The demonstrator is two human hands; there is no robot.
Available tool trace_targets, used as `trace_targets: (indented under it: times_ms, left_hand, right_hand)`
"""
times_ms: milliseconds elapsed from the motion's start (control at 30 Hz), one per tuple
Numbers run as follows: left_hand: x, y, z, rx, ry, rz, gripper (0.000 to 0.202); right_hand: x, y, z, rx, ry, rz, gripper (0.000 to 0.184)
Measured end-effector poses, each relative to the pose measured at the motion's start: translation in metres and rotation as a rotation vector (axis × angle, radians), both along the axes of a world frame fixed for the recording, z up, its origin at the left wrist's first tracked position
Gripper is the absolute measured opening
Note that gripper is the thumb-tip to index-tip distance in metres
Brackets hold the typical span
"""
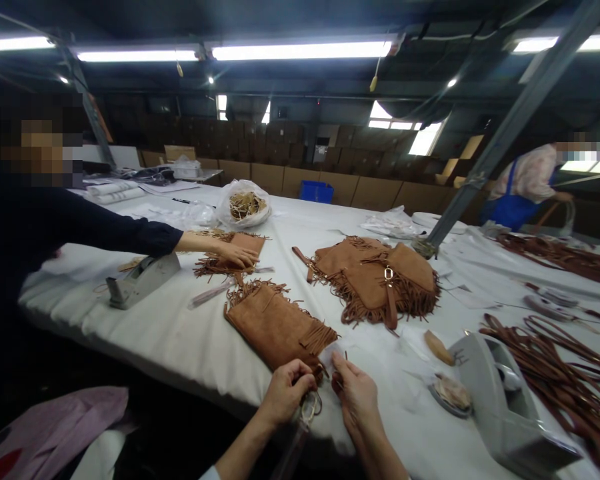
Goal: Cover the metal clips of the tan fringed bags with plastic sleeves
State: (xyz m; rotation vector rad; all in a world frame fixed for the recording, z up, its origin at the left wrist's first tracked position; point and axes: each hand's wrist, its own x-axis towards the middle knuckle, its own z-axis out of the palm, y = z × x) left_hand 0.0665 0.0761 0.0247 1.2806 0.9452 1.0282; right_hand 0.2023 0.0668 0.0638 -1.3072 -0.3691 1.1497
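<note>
A brown suede fringed bag (273, 320) lies flat on the table, its near corner between my hands. My left hand (287, 393) is closed in a pinch at that corner. Just below its fingers hangs a metal clasp (308, 408) on a strap (293, 450) that looks wrapped in clear plastic. My right hand (355, 393) pinches beside the corner, against a thin whitish translucent piece (330, 353). What exactly lies between the fingertips is partly hidden. Further off, several similar brown fringed bags (365, 280) lie in a pile, one with a strap and metal clasp.
At left, a co-worker's hand (240, 255) rests on another fringed bag (253, 244). Tape dispensers (505, 407) (145, 280) stand at both sides. Brown straps (545, 373) lie at right. A plastic bag (245, 203), a blue bin (317, 191) and a slanted post (510, 140) stand beyond.
</note>
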Motion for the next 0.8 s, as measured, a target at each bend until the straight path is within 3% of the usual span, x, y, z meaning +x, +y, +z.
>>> trace_targets:
  times_ms: [300,433,567,800]
  left_hand:
    - [-0.001,-0.002,0.007,-0.001,-0.005,0.007,0.010]
    - [-0.002,-0.003,0.011,-0.013,-0.009,0.002,0.010]
    - [-0.002,-0.003,0.010,-0.012,-0.009,0.007,0.010]
    - [-0.002,-0.003,0.009,0.006,0.014,0.008,0.012]
  right_hand:
    - [-0.002,-0.003,0.001,0.052,-0.141,0.072,0.045]
    - [0.000,-0.003,0.001,0.083,-0.299,0.075,0.048]
    - [0.002,-0.002,-0.003,0.082,-0.469,0.070,0.051]
    - [0.001,-0.003,-0.004,0.075,-0.574,0.138,0.053]
